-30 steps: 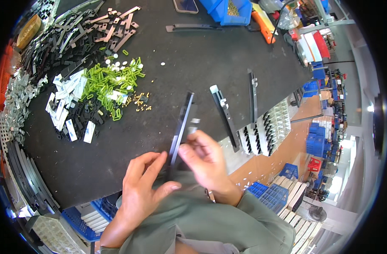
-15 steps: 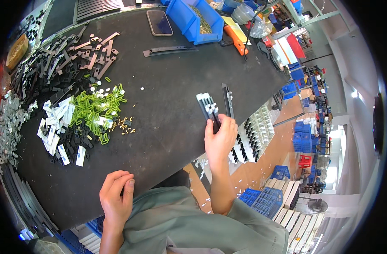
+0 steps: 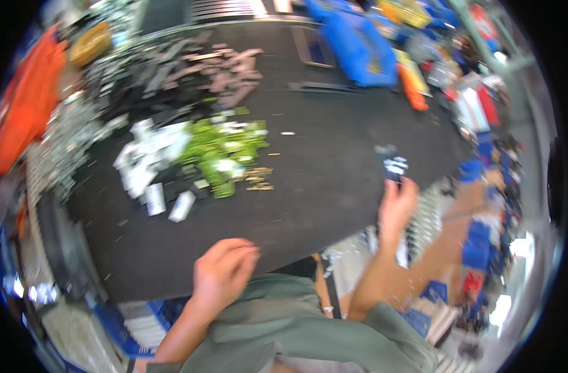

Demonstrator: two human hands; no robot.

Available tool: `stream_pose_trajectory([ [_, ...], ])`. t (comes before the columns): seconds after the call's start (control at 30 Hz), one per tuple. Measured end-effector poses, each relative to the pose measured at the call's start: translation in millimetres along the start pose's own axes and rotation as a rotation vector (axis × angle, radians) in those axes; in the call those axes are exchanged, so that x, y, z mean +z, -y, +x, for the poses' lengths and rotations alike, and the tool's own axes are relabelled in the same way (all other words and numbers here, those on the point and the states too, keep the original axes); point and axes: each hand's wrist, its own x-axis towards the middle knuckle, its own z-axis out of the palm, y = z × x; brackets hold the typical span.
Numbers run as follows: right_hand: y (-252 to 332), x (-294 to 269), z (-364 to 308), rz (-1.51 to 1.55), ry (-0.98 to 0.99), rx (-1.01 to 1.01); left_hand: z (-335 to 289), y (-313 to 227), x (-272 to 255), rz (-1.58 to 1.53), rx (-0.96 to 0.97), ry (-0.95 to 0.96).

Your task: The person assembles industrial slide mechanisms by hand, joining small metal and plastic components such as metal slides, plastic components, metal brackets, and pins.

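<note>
At the right side of the dark table, my right hand [image 3: 400, 202] is closed on the near ends of several black strips [image 3: 391, 163] with white or silvery fittings. The strips point away from me, and blur hides their detail. Over the table's near edge hovers my left hand [image 3: 225, 273], fingers curled together with the thumb alongside, and nothing visible in them. Beyond it lies a heap of green loop-shaped pieces [image 3: 231, 149] mixed with small white discs. White rectangular pieces [image 3: 148, 155] are heaped to its left, and small brass-coloured parts [image 3: 259, 180] to its right.
Black and brownish strips [image 3: 172, 65] are piled at the back left, with grey metal parts [image 3: 69, 149] along the left edge. At the back are a phone [image 3: 313, 46], a lone black strip [image 3: 324, 87], a blue bin [image 3: 361, 53] and an orange-handled tool [image 3: 411, 84].
The view has swung left, so the table's contents appear further right and blurred. My right hand still holds the strips. My left hand stays near the front edge, its fingers curled.
</note>
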Motion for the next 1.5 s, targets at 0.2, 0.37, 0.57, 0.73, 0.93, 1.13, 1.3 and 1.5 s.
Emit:
stream_pose_trajectory([
  [0.2,-89.7,-12.7,-20.5,-0.057,0.067,0.231,2.2,0.0,6.6,-0.036,0.106,-0.030],
  [0.37,-105.0,21.6,-18.4,0.042,0.125,0.387,-1.5,-3.4,-0.9,-0.010,0.087,-0.039],
  [0.57,-99.8,30.3,-14.6,-0.012,0.098,0.340,29.0,12.6,-74.1,0.280,0.130,-0.281],
  [0.73,-83.9,29.2,-7.7,0.059,0.068,0.365,82.0,71.2,-184.9,0.885,-0.056,-0.508],
  [0.93,-88.8,35.2,-9.7,0.089,0.045,0.328,105.1,137.7,-232.7,1.364,-0.011,-0.234],
  [1.13,-14.6,-13.0,-5.2,0.045,-0.190,0.134,102.1,128.6,-244.9,1.382,0.014,-0.219],
  [1.3,118.2,-44.0,-40.5,1.027,0.200,0.123,90.5,64.6,-200.8,0.883,0.014,-0.371],
  [1.5,234.6,-65.7,-98.5,1.776,1.265,0.404,14.0,-28.5,-45.7,-0.383,-0.336,-0.157],
])
